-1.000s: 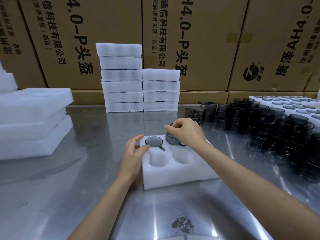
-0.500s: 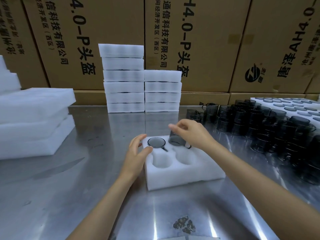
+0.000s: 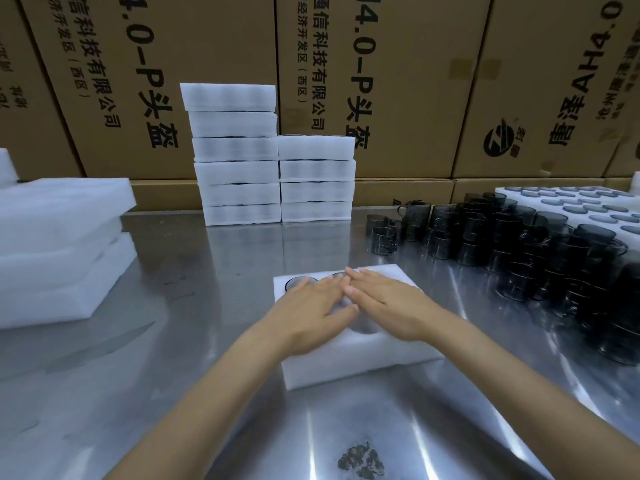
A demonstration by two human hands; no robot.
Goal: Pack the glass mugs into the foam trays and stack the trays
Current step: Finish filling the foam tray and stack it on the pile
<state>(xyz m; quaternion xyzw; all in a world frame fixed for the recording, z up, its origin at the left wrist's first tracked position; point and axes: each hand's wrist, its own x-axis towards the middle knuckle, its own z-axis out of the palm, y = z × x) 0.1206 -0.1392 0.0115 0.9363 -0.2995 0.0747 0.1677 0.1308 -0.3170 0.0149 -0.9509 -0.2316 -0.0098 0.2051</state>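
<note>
**Two mugs seated, two pockets left**

Two dark glass mugs (image 3: 300, 283) sit in the far pockets of the white foam tray (image 3: 363, 362) mid-bench; I judge the near pockets unfilled. My left hand (image 3: 311, 311) and right hand (image 3: 388, 306) lie flat, fingers straight, pressing down. Loose mugs (image 3: 519, 251) wait right; finished stacks (image 3: 239, 174) stand far.

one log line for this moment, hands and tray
left hand: flat on tray | right hand: flat on tray | far mug: seated | loose mugs: right
</note>
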